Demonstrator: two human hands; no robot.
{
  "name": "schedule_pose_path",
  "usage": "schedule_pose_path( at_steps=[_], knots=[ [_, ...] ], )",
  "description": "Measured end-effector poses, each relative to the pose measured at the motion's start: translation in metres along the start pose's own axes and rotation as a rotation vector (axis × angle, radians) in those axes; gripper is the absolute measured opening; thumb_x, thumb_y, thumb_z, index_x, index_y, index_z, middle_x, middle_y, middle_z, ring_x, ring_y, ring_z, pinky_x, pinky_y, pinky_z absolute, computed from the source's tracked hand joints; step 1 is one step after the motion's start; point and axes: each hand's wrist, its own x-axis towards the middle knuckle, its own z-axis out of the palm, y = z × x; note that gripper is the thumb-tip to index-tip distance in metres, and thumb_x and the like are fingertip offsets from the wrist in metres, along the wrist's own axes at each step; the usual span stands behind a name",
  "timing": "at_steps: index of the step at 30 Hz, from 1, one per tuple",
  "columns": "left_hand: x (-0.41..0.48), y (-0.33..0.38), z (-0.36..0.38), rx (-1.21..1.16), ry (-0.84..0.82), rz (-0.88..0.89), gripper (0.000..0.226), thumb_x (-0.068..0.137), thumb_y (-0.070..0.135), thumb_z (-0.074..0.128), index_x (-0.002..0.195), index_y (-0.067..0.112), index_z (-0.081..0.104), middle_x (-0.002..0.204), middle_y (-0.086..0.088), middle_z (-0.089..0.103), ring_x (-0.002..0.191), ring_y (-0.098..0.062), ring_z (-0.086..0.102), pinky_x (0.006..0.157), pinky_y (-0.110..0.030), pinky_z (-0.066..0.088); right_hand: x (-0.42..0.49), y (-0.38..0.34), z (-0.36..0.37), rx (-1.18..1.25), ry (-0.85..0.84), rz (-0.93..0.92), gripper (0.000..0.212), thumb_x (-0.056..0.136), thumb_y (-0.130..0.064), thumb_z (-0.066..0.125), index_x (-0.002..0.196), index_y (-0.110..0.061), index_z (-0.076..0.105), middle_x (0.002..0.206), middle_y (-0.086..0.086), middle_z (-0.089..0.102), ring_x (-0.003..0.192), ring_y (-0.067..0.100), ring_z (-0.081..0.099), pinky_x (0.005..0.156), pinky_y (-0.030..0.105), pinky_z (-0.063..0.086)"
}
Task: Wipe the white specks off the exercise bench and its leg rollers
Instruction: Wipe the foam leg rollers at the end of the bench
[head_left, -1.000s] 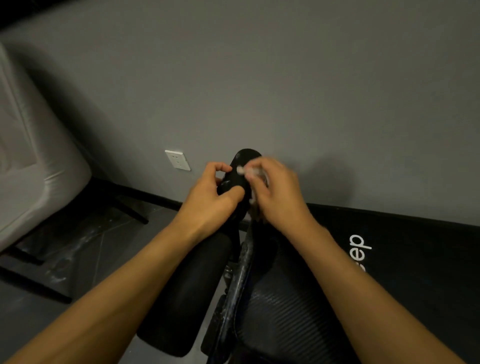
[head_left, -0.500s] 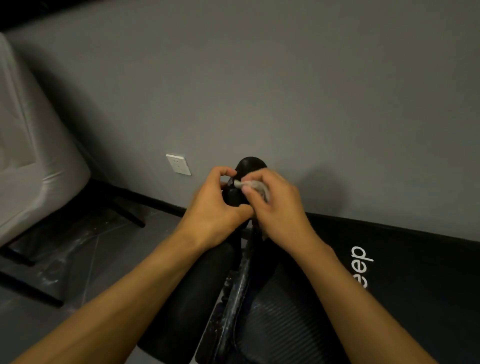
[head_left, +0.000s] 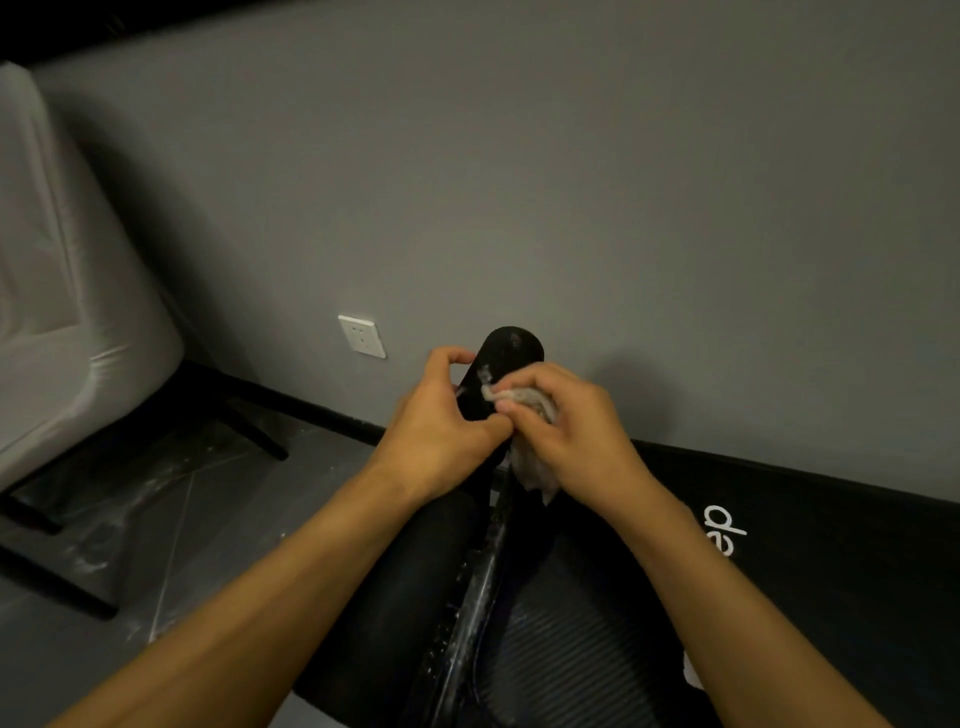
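A black exercise bench (head_left: 810, 587) with white lettering fills the lower right. Its upper leg roller (head_left: 506, 353), black with pale specks, stands at centre against the wall. My left hand (head_left: 441, 426) grips that roller from the left, fingers curled round it. My right hand (head_left: 566, 426) holds a crumpled whitish cloth (head_left: 524, 400) and presses it on the roller's side; part of the cloth hangs below the hand. A lower black roller (head_left: 395, 587) lies under my left forearm. The speckled metal post (head_left: 483, 587) runs down between roller and pad.
A grey wall stands right behind the roller, with a white socket (head_left: 362, 335) low on it. A pale padded chair (head_left: 62, 332) on black legs stands at left. The dark floor (head_left: 171, 499) there shows pale smears.
My right hand has shifted the cloth a little lower on the roller's side, and more cloth now hangs below the hand. My left hand keeps its grip.
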Motion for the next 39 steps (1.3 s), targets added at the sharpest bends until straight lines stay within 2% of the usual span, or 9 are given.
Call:
schedule_pose_path(
  at_steps=[3, 6, 10, 16, 19, 22, 28, 34, 39],
  knots=[
    [0.0, 0.001, 0.001, -0.018, 0.006, 0.006, 0.065, 0.087, 0.013, 0.078, 0.135, 0.036, 0.04, 0.096, 0.004, 0.066, 0.076, -0.019, 0.074, 0.065, -0.034, 0.063, 0.017, 0.006, -0.002, -0.004, 0.069, 0.036, 0.009, 0.094, -0.02, 0.071, 0.096, -0.029, 0.072, 0.101, -0.012, 0.069, 0.094, 0.0, 0.065, 0.084, 0.016, 0.05],
    [-0.001, 0.001, 0.0, -0.001, 0.007, 0.008, 0.065, 0.087, 0.01, 0.077, 0.134, 0.036, 0.041, 0.095, 0.002, 0.066, 0.076, -0.021, 0.074, 0.067, -0.04, 0.065, 0.058, 0.01, 0.0, -0.117, 0.197, 0.123, 0.003, 0.095, -0.023, 0.069, 0.096, -0.024, 0.071, 0.098, -0.005, 0.07, 0.08, -0.002, 0.06, 0.07, 0.006, 0.044],
    [0.003, -0.001, 0.0, 0.039, -0.001, 0.027, 0.067, 0.087, 0.011, 0.078, 0.136, 0.035, 0.04, 0.098, -0.001, 0.065, 0.079, -0.026, 0.074, 0.069, -0.049, 0.064, 0.055, 0.0, 0.001, -0.169, 0.123, 0.151, 0.007, 0.099, -0.023, 0.063, 0.098, -0.02, 0.069, 0.089, 0.001, 0.072, 0.068, 0.007, 0.065, 0.057, 0.005, 0.043],
    [0.008, -0.003, 0.004, 0.212, 0.04, 0.065, 0.078, 0.067, 0.05, 0.077, 0.132, 0.049, 0.034, 0.116, 0.0, 0.058, 0.095, -0.02, 0.066, 0.081, -0.047, 0.061, 0.019, -0.003, -0.009, -0.116, -0.034, 0.06, 0.009, 0.095, -0.022, 0.069, 0.102, -0.026, 0.073, 0.101, -0.006, 0.071, 0.093, 0.006, 0.067, 0.08, 0.018, 0.052],
    [0.006, -0.002, 0.004, 0.257, 0.057, 0.046, 0.079, 0.062, 0.058, 0.068, 0.132, 0.047, 0.033, 0.121, 0.003, 0.056, 0.097, -0.019, 0.066, 0.081, -0.046, 0.062, 0.062, 0.001, -0.008, -0.239, 0.047, 0.127, 0.01, 0.097, -0.023, 0.066, 0.104, -0.021, 0.073, 0.103, -0.002, 0.071, 0.092, 0.009, 0.063, 0.068, 0.0, 0.039],
    [0.007, -0.002, 0.005, 0.305, 0.067, 0.048, 0.077, 0.069, 0.06, 0.065, 0.137, 0.044, 0.033, 0.126, 0.002, 0.054, 0.099, -0.021, 0.065, 0.083, -0.047, 0.061, 0.072, 0.003, -0.001, -0.28, 0.057, 0.13, 0.011, 0.099, -0.023, 0.063, 0.102, -0.019, 0.072, 0.1, 0.0, 0.07, 0.089, 0.012, 0.064, 0.061, 0.0, 0.036],
    [0.008, -0.002, 0.005, 0.272, 0.021, 0.041, 0.083, 0.065, 0.066, 0.059, 0.14, 0.045, 0.032, 0.129, 0.002, 0.056, 0.106, -0.021, 0.065, 0.089, -0.046, 0.06, -0.001, -0.007, -0.011, 0.173, -0.049, 0.175, 0.01, 0.099, -0.022, 0.064, 0.102, -0.025, 0.073, 0.1, -0.008, 0.075, 0.097, 0.005, 0.07, 0.087, 0.022, 0.056],
    [0.008, -0.005, 0.005, 0.243, 0.025, 0.057, 0.08, 0.063, 0.064, 0.064, 0.136, 0.046, 0.036, 0.124, 0.004, 0.058, 0.101, -0.018, 0.067, 0.085, -0.045, 0.062, 0.027, -0.01, -0.003, 0.776, 0.3, 0.42, 0.029, 0.103, -0.02, 0.057, 0.131, -0.016, 0.063, 0.116, 0.003, 0.074, 0.104, 0.012, 0.071, 0.081, 0.023, 0.059],
    [0.009, -0.008, 0.006, 0.232, 0.033, 0.075, 0.082, 0.063, 0.069, 0.062, 0.137, 0.044, 0.038, 0.126, 0.005, 0.057, 0.102, -0.016, 0.067, 0.086, -0.045, 0.061, 0.021, 0.019, 0.022, 0.096, 0.282, 0.143, 0.056, 0.1, -0.035, 0.058, 0.151, -0.043, 0.036, 0.143, -0.002, 0.035, 0.13, 0.01, 0.045, 0.108, 0.019, 0.04]
  ],
)
